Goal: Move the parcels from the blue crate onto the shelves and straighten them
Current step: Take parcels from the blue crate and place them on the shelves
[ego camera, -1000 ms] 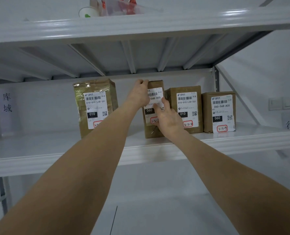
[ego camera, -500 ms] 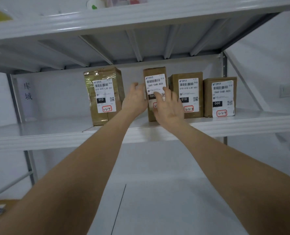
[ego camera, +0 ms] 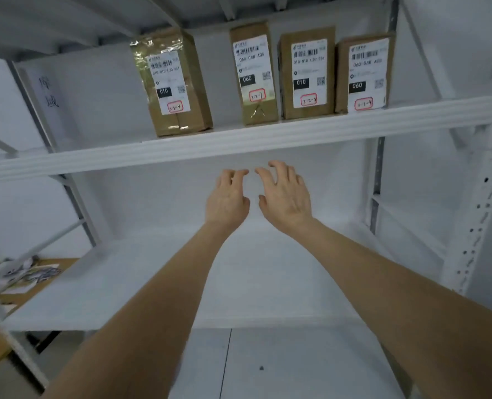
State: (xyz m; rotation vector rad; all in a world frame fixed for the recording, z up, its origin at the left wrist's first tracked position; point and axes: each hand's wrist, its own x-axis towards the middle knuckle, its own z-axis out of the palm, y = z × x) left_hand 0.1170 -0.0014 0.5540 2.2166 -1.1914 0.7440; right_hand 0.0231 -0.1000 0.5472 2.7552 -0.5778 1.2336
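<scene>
Several brown parcels with white labels stand upright on the white upper shelf (ego camera: 239,142). The leftmost parcel (ego camera: 172,82) stands apart and turned a little. The narrow parcel (ego camera: 253,73) stands beside two more parcels (ego camera: 308,73) (ego camera: 366,73) on the right. My left hand (ego camera: 227,197) and my right hand (ego camera: 285,194) hang below the shelf edge, side by side, fingers loosely curled and holding nothing. The blue crate is out of view.
A bare white lower shelf (ego camera: 158,283) lies under my forearms. A perforated white upright (ego camera: 481,197) stands at the right. A brown surface with scattered papers (ego camera: 28,277) sits at the lower left. White floor shows below.
Both hands let go of the narrow parcel and dropped below the shelf edge. The view tilted downward, so the shelf with the parcels sits higher in frame.
</scene>
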